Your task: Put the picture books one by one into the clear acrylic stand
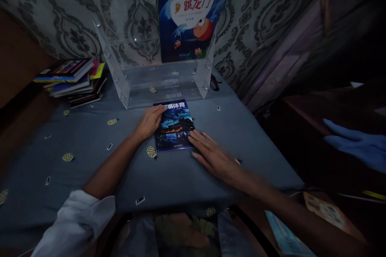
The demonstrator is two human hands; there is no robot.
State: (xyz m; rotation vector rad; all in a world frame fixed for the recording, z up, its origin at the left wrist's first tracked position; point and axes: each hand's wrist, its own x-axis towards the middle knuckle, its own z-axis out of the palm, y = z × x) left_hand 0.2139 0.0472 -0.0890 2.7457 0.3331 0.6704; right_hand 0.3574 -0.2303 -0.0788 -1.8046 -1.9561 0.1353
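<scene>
A dark blue book [175,122] with white Chinese characters lies flat on the cloth-covered table, its cover facing up. My left hand [150,121] rests on its upper left edge, with the fingertips over part of the title. My right hand [212,154] lies flat at its lower right corner, fingers stretched out and touching the cover. Just behind the book stands a clear acrylic rack [164,74]. In the rack, a large blue picture book [188,44] with a red fish on its cover leans against the patterned wall.
At the back left sits a stack of books [72,78]. Dark sunglasses [214,83] lie beside the rack's right side. A blue glove-like shape [357,144] shows at the far right. Low at right are a blue booklet [286,237] and an orange one [330,213]. The tablecloth [241,128] has pineapple prints.
</scene>
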